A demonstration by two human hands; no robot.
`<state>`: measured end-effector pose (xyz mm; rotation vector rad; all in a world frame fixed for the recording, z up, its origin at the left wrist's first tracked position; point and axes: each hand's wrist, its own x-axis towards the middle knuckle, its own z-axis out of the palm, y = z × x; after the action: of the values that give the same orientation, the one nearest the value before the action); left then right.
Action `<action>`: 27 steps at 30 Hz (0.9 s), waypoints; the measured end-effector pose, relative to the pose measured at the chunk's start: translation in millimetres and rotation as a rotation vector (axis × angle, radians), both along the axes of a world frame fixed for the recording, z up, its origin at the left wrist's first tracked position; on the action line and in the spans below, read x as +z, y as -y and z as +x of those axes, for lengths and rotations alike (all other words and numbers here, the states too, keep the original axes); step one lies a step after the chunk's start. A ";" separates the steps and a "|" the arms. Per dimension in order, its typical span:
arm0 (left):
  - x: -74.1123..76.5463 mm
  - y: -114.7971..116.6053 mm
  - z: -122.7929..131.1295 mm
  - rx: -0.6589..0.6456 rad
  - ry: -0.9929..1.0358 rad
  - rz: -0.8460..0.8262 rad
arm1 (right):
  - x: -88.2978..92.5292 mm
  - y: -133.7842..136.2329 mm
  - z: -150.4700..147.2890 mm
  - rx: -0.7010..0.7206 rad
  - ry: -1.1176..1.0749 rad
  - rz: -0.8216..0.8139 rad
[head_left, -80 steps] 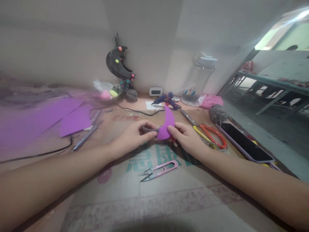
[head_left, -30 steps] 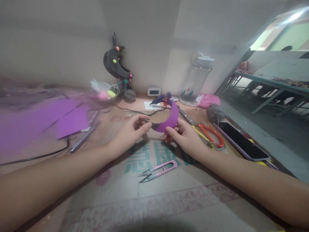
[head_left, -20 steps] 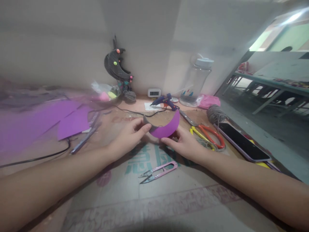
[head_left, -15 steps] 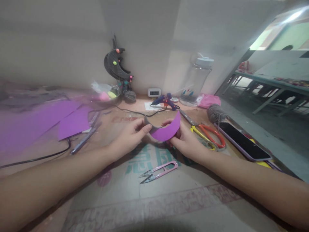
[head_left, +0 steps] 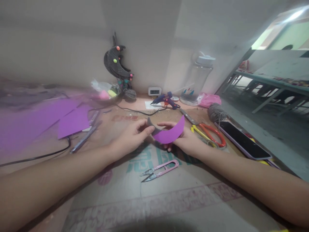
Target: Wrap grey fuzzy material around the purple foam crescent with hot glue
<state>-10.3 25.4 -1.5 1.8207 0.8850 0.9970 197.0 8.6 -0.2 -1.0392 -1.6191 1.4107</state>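
Between my hands is a crescent of purple paper (head_left: pixel 170 134), its left end wrapped in dark grey yarn (head_left: pixel 153 126). My left hand (head_left: pixel 139 132) pinches that wrapped end between thumb and fingers. At the other side my right hand (head_left: pixel 187 137) grips the crescent from behind, its index finger stretched along the inner curve; some fingers are hidden by the paper. Pink-handled thread snips (head_left: pixel 161 169) lie on the cardboard just below my hands. Beyond the right hand rest orange-handled scissors (head_left: pixel 213 133) with a yellow-handled tool (head_left: pixel 201 135) beside them.
A blue glue gun (head_left: pixel 165 99) with a lit red light stands behind, its cord running left. Purple sheets (head_left: pixel 73 122) and a pen (head_left: pixel 83 140) lie left. A grey yarn ball (head_left: pixel 216 112) and phone (head_left: pixel 243 140) sit right. A dark crescent ornament (head_left: pixel 114 62) leans on the wall.
Both hands and the paper crescent have shifted slightly to the right and down. The crescent's right tip has dropped a little. Both hands keep hold of it.
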 end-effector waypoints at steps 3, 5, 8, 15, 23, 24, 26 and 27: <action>-0.1 -0.2 -1.0 0.024 -0.034 0.011 | -2.0 -3.3 1.4 -0.029 0.012 0.009; -0.9 -0.3 -2.1 0.034 -0.054 0.022 | -0.8 -4.2 2.4 -0.100 0.063 0.066; -2.1 -0.6 -3.2 0.037 -0.079 0.047 | 2.5 -4.5 3.4 -0.183 0.106 0.135; -3.0 -2.1 -3.1 -0.017 -0.063 0.032 | 4.9 -4.2 2.3 -0.190 0.093 0.123; -1.5 -3.2 -2.8 -0.114 -0.084 0.013 | 3.1 -6.2 2.6 -0.222 0.127 0.165; -1.6 -3.1 -2.7 -0.129 -0.086 0.011 | 2.8 -6.5 2.7 -0.224 0.127 0.168; -2.1 -3.0 -2.6 -0.143 -0.096 0.002 | 2.5 -6.7 3.1 -0.215 0.136 0.183; -2.4 -3.0 -2.6 -0.142 -0.105 -0.003 | 2.6 -6.7 3.3 -0.206 0.147 0.194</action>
<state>-12.8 28.5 -3.9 1.9195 0.8066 0.8172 200.3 15.3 2.3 -1.1786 -1.6633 1.0410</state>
